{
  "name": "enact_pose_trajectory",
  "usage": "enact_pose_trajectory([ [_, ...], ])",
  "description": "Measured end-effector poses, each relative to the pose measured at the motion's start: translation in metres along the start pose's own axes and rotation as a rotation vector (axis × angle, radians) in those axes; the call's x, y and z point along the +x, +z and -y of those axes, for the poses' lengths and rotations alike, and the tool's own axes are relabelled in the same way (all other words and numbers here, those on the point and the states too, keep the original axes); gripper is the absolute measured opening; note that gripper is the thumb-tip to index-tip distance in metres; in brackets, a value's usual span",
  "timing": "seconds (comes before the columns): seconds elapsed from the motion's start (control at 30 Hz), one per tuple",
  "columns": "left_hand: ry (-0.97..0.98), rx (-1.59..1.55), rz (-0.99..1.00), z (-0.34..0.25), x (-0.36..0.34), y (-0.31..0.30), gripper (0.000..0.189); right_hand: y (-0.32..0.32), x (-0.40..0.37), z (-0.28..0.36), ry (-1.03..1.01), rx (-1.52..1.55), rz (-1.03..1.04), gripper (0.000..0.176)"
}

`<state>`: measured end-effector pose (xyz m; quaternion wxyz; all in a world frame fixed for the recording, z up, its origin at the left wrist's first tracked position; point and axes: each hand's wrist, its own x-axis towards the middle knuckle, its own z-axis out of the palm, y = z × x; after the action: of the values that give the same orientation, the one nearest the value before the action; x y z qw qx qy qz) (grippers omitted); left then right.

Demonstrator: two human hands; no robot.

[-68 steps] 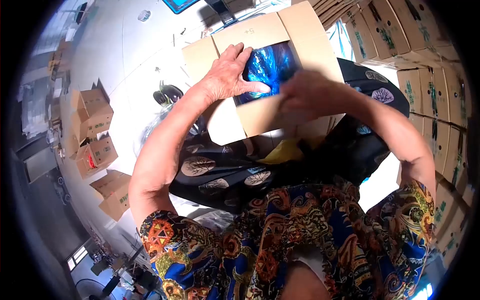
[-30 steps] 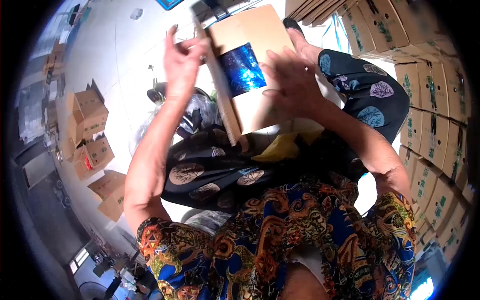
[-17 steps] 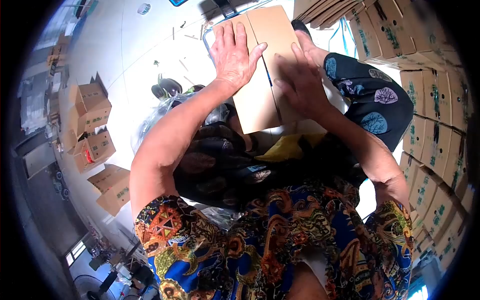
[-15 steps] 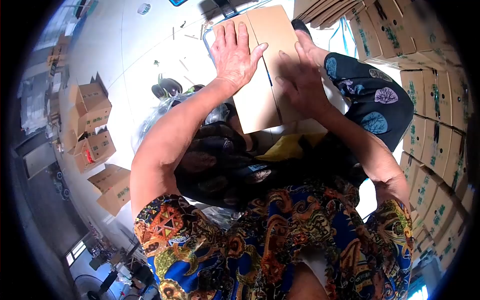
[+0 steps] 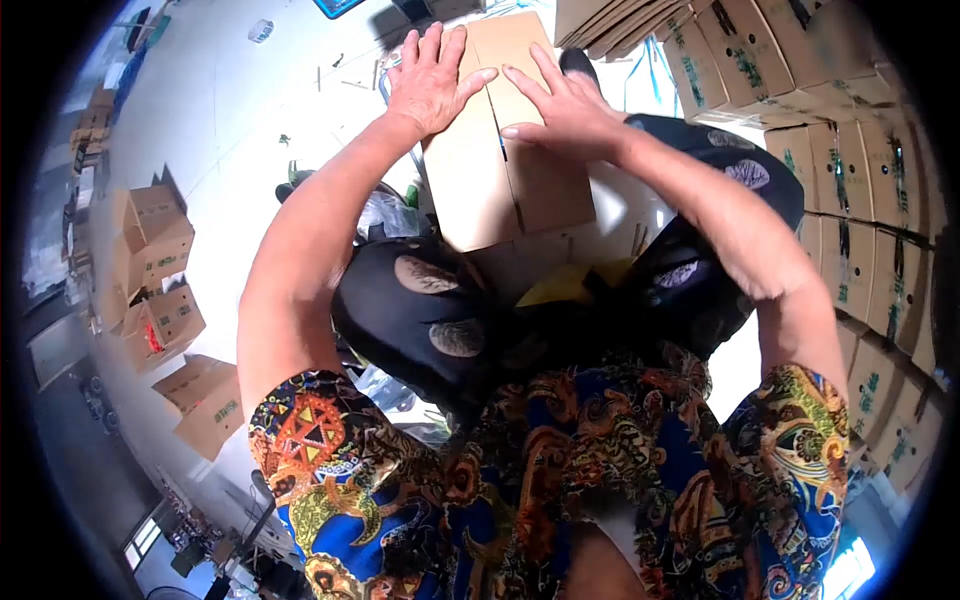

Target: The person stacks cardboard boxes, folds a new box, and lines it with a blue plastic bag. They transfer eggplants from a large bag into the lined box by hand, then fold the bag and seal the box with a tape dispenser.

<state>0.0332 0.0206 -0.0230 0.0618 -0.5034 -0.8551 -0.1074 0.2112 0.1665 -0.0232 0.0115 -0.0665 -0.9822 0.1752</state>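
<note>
Between my knees stands a brown cardboard box (image 5: 470, 190), its two top flaps folded nearly together with a narrow gap along the middle. My left hand (image 5: 428, 85) lies on the far left part of the lid, thumb spread toward the seam and fingers reaching over the left edge. On the right flap rests my right hand (image 5: 565, 110), fingers spread and pointing away from me, thumb close to the seam. Neither hand is wrapped round anything. What is inside the box is hidden, apart from a dark bluish sliver in the gap.
Stacked cardboard boxes (image 5: 860, 180) rise along the right side, with flattened cardboard (image 5: 610, 25) at the top. Open boxes (image 5: 155, 235) stand on the floor at left. Clear plastic (image 5: 388, 215) lies beside my left leg. Blue strapping (image 5: 645, 80) trails beyond my right foot.
My right hand has moved up and away from me along the right flap. My left hand has shifted slightly toward the left edge. The view has tilted a little.
</note>
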Motion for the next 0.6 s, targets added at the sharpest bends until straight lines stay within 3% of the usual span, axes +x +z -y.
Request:
enact_pose_trajectory([
  [0.07, 0.012, 0.0, 0.009, 0.003, 0.0, 0.002, 0.079, -0.03, 0.017, 0.0, 0.047, 0.107, 0.236, 0.096],
  [0.1, 0.003, 0.005, 0.017, -0.002, -0.002, -0.004, 0.078, -0.027, 0.032, -0.013, 0.003, 0.012, 0.25, 0.105],
  [0.13, 0.012, -0.008, -0.007, -0.004, -0.002, -0.002, 0.077, -0.022, 0.045, -0.029, -0.045, -0.019, 0.148, 0.094],
  [0.2, 0.03, -0.033, -0.063, -0.004, -0.002, 0.001, 0.076, -0.006, 0.078, -0.048, -0.062, -0.161, 0.093, 0.115],
  [0.23, 0.047, 0.0, -0.083, -0.008, -0.001, 0.0, 0.075, -0.059, 0.067, -0.017, -0.004, -0.128, 0.299, 0.109],
  [0.33, 0.038, -0.082, -0.121, -0.01, -0.001, -0.001, 0.074, -0.052, 0.078, -0.04, -0.03, 0.053, 0.387, 0.15],
  [0.37, 0.081, -0.082, -0.216, -0.012, -0.001, -0.002, 0.07, -0.05, 0.08, -0.044, -0.078, -0.006, 0.343, 0.145],
  [0.47, 0.022, -0.067, -0.221, -0.02, -0.009, -0.023, 0.064, -0.049, 0.094, -0.039, -0.081, -0.069, 0.39, 0.146],
  [0.5, -0.036, -0.214, -0.098, -0.018, -0.009, -0.026, 0.067, -0.055, 0.096, -0.035, -0.071, -0.034, 0.411, 0.145],
  [0.6, -0.02, -0.185, -0.171, -0.017, -0.009, -0.024, 0.065, -0.075, 0.092, -0.019, -0.073, 0.028, 0.437, 0.14],
])
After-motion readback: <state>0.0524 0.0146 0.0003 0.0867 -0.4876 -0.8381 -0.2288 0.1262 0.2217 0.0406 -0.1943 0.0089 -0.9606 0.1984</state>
